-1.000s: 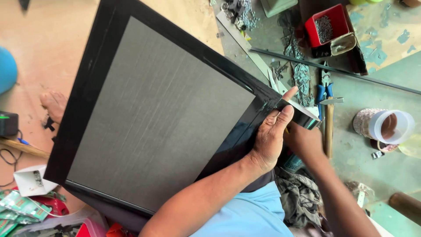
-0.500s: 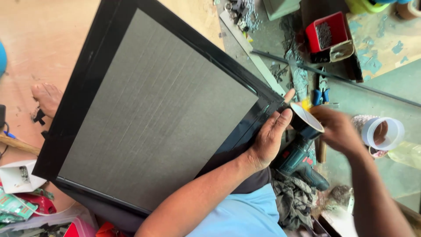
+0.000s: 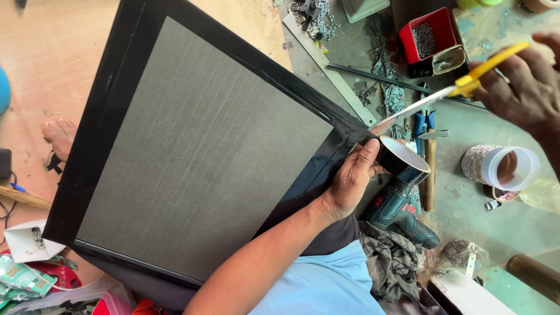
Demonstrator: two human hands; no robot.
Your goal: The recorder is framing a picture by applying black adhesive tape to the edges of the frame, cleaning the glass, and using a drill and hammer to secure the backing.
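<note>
Left hand (image 3: 350,181) on tape roll (image 3: 402,160) | right hand (image 3: 525,87) grips, seemingly, scissors (image 3: 449,96)

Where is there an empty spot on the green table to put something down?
A bare green patch lies between the red box of screws and the clear plastic cup. More lies beyond the cup, near the brown roll. It is crowded along the metal strip, around the pliers and the drill.

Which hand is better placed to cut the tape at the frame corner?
Right. The right hand holds the scissors, blade tips near the tape roll. The left hand is busy pressing the roll against the frame.
</note>
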